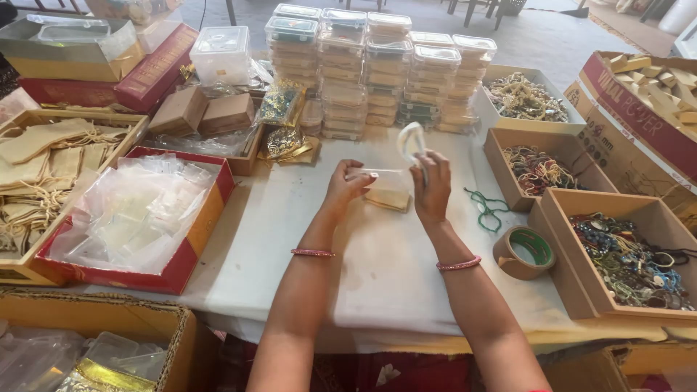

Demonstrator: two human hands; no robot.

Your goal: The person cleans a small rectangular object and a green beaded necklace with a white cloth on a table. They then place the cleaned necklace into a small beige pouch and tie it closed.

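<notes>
Both hands grip: left hand [347, 183] pinches clear pouch [385, 181], right hand [430, 190] holds white strip [411, 141]; pouch could slip onto the worktop [377, 268]

Clear lidded boxes [377, 69] stacked rear; red carton [138, 225] left.

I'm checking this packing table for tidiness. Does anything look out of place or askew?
Mostly orderly. One green cord lies loose on the white cloth, outside the trays, near the right hand. The tape roll sits beside it.
</notes>
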